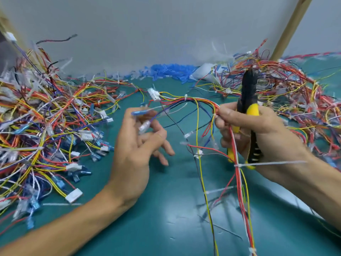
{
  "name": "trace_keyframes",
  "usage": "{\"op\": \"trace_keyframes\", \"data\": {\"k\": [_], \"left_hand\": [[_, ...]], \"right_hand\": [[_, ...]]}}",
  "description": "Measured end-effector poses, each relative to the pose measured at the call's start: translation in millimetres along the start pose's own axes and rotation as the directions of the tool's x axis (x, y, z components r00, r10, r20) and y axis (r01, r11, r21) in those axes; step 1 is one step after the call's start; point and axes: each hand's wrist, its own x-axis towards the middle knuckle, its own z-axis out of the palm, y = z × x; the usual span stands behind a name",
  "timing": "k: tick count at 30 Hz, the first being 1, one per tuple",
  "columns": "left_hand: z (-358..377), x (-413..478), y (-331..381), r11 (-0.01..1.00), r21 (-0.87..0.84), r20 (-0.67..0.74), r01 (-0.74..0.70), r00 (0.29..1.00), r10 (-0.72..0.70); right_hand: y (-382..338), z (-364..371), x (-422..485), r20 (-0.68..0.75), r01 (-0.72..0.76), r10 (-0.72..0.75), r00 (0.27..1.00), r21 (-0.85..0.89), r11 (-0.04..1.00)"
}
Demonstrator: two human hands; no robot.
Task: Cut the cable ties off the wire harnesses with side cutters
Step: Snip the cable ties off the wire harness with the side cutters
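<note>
The right hand (pixel 262 126) is wrapped round the side cutters (pixel 246 95), which stand upright with the dark head up and the yellow handles (pixel 252 109) in the palm. The same hand also grips a wire harness (pixel 195 100) against the cutters. From there the harness arches left of the cutters to a white plug (pixel 154 94), and its other wires hang down below them. A white cable tie (pixel 238 165) cinches those wires just below the cutters' handle tips, its tail pointing right.

Left of the cutters, the left hand (pixel 132 156) hovers with fingers loosely spread. Blurred blue and clear terminals (pixel 142 121) lie at its fingertips; whether it pinches them I cannot tell.

Far left of the cutters a tangled pile of harnesses (pixel 46 117) covers the green worktop (pixel 166 209). Another pile (pixel 295 89) lies just behind and right of the cutters.
</note>
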Motion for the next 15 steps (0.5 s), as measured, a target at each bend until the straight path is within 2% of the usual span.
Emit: {"op": "trace_keyframes", "data": {"k": [2, 4, 6, 8, 10, 12, 15], "left_hand": [[-1.6, 4.1, -0.9, 0.987, -0.072, 0.031, 0.146, 0.989, -0.144], [-1.8, 7.7, -0.9, 0.965, -0.06, 0.174, 0.257, 0.954, -0.243], [-1.5, 8.5, 0.4, 0.971, -0.004, 0.262, 0.238, 0.938, -0.229], [-1.2, 7.3, 1.7, 0.982, 0.032, 0.269, 0.184, 0.945, -0.185], [-1.8, 5.0, 0.9, 0.994, 0.059, 0.164, 0.093, 0.981, -0.102], [-1.6, 2.3, 1.8, 0.999, 0.042, -0.002, 0.02, 1.0, -0.02], [-0.9, 0.8, 7.3, 0.999, -0.044, -0.183, 0.032, 0.982, -0.039]], "right_hand": [[-0.6, -1.2, -2.3, 0.067, 0.031, -0.031, 0.997, 0.004, 1.0], [-1.1, -0.3, -5.2, 0.128, 0.06, -0.059, 0.99, -0.007, 0.998], [-1.3, 1.7, -6.7, 0.15, 0.066, -0.065, 0.987, -0.001, 0.998], [-0.9, 1.4, -6.1, 0.155, 0.042, -0.049, 0.987, 0.044, 0.998], [0.6, -0.6, -3.6, 0.144, 0.013, -0.026, 0.989, 0.096, 0.995], [2.1, -2.6, -1.1, 0.091, 0.028, -0.036, 0.995, 0.096, 0.995], [0.2, -1.3, -1.3, 0.001, 0.131, -0.132, 0.991, -0.101, 0.986]]}}
